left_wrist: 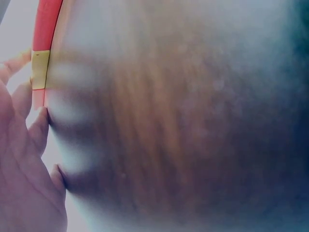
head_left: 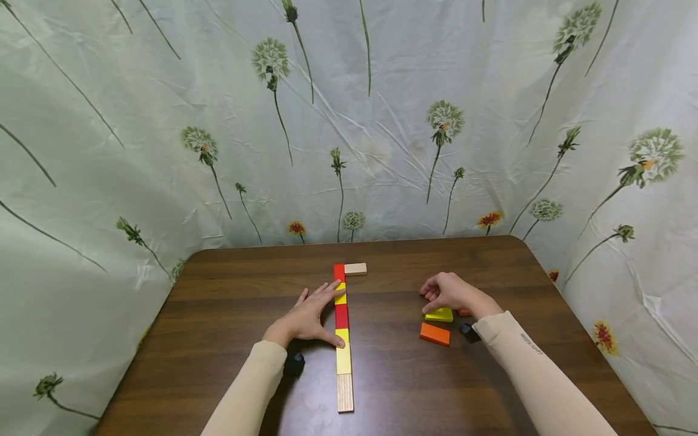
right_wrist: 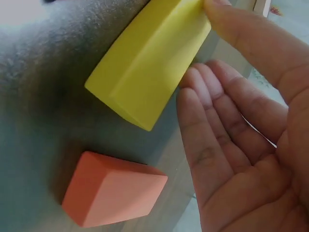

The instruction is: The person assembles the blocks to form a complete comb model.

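Observation:
My left hand (head_left: pixel 311 316) lies with fingers spread along a straight row of flat blocks, its index fingertip at a yellow block (head_left: pixel 340 298) and its thumb at a lower yellow one. Red blocks (head_left: pixel 341 317) alternate with the yellow in the row, and a pale yellow block (head_left: pixel 343 360) and a striped wooden block (head_left: pixel 345 396) form its near end. Over on the right, my right hand (head_left: pixel 451 292) hangs above a yellow block (right_wrist: pixel 149 63), fingers loosely bent and thumb tip overlapping the block's edge. A bit of red shows beside its fingertips.
An orange block (head_left: pixel 435 334) lies just in front of the right hand, and a red block (head_left: pixel 464 312) is partly hidden by the wrist. A beige block (head_left: pixel 356 269) adjoins the row's far end. Behind the brown table (head_left: pixel 245 290) hangs a flowered curtain (head_left: pixel 382 151).

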Demonstrator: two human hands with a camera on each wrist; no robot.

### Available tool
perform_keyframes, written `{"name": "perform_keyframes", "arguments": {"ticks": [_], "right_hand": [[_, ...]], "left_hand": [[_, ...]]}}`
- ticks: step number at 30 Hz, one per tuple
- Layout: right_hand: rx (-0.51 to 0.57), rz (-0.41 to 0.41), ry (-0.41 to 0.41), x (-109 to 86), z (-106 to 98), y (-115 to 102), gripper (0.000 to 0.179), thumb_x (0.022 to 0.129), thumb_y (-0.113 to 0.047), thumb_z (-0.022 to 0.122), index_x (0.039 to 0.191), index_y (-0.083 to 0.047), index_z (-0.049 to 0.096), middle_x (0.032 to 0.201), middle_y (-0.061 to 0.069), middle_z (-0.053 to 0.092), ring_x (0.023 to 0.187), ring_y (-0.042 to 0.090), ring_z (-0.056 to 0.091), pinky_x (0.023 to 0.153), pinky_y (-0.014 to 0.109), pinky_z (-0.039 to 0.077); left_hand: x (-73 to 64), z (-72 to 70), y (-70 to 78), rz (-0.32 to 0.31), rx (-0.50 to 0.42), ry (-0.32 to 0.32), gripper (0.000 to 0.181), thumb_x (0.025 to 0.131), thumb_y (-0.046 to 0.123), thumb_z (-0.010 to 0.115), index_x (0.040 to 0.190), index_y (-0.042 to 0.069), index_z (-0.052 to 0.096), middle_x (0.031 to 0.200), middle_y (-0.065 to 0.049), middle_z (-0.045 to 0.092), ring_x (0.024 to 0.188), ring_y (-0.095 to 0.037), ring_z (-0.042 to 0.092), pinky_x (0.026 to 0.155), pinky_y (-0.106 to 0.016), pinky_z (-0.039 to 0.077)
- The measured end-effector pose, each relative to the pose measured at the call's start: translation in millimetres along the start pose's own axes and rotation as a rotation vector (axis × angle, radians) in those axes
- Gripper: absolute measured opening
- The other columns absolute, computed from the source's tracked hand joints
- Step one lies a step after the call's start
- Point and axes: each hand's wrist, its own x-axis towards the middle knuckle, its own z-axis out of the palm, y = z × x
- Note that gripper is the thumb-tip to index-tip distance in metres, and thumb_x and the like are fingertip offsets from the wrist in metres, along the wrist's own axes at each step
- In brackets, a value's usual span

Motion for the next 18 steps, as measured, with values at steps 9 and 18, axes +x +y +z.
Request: {"name": "perform_keyframes", "arguments": {"ticks": [9,18], "right_hand": [[-0.018,-0.012,0.012,-13.1,0.0,3.9,0.038,0.083,-0.016,0.094,0.113,0.002,0.079,0.105,0.008,0.079,0.09,0.014,0.068,0.086,0.033,0.062],[0.008,0.007,0.017,-18.7,1.0,9.4,0.034,0.084,-0.012,0.093,0.111,0.001,0.079,0.104,0.007,0.079,0.087,0.013,0.065,0.085,0.033,0.062]], "left_hand": [[1.6,0.1,-0.5,-0.003,-0.003,-0.004,0.116,0.07,0.062,0.094,0.166,0.025,0.042,0.181,0.001,0.022,0.17,-0.033,0.015,0.131,-0.074,0.0],[2.4,1.9,-2.2,-0.007,0.002,-0.004,0.116,0.07,0.063,0.094,0.167,0.027,0.041,0.181,0.002,0.021,0.17,-0.032,0.014,0.131,-0.074,0.0]]}}
